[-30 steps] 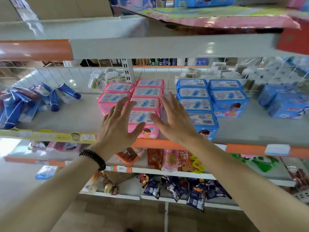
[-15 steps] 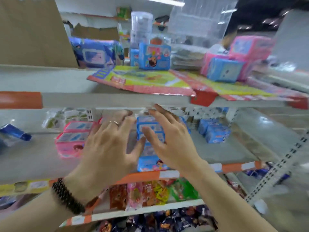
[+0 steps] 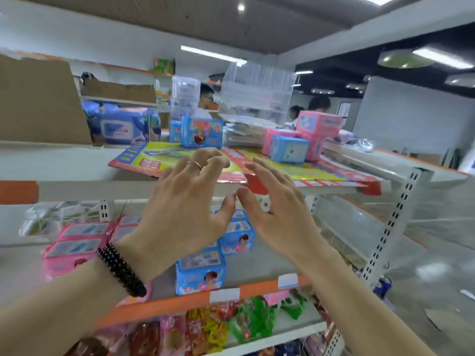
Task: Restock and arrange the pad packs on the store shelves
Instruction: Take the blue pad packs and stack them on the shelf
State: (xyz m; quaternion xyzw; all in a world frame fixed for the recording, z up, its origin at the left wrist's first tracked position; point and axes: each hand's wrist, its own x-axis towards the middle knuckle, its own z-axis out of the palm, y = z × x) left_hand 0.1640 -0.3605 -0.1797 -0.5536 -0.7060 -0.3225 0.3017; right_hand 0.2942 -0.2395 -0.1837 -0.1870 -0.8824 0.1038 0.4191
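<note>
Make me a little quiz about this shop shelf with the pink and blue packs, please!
1. True or false: the left hand is gripping a pack.
2. Which wrist wears the black bead bracelet?
3. On the top shelf, the blue pack sits A) in front of the pink packs, B) inside the cardboard box, C) under the shelf.

Key:
1. False; both it and the right hand are open and hold nothing.
2. The left.
3. A.
</note>
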